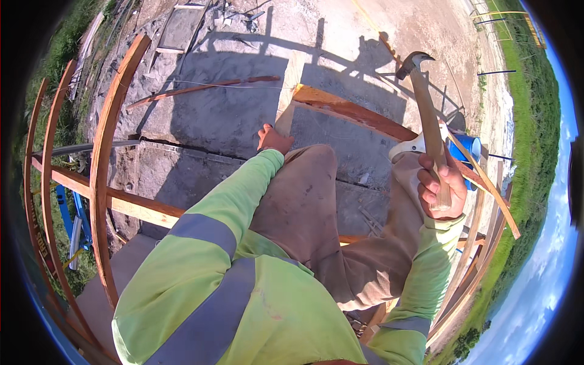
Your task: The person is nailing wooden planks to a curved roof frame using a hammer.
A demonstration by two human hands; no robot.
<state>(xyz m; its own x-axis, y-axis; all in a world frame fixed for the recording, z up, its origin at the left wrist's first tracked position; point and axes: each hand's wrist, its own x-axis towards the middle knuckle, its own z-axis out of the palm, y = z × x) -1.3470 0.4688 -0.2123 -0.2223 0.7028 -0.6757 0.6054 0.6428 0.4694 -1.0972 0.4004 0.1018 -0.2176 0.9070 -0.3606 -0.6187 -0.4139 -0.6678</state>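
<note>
In my right hand [442,185] is a claw hammer [431,125], held by its wooden handle. Its dark metal head points up and away from me, apart from any wood. My left hand [275,140] is closed around the near end of a short pale board [291,85], beside my left knee. That board meets the end of an orange-brown timber [356,112], which runs right toward my right knee. Whether a nail sits at this joint, I cannot tell.
Upright timbers [109,152] and a crossing rail [143,207] stand at my left. Below lies grey concrete [213,115] with a loose wood strip [204,91]. A blue bucket [468,152] and a slanting thin strip [490,188] are at the right.
</note>
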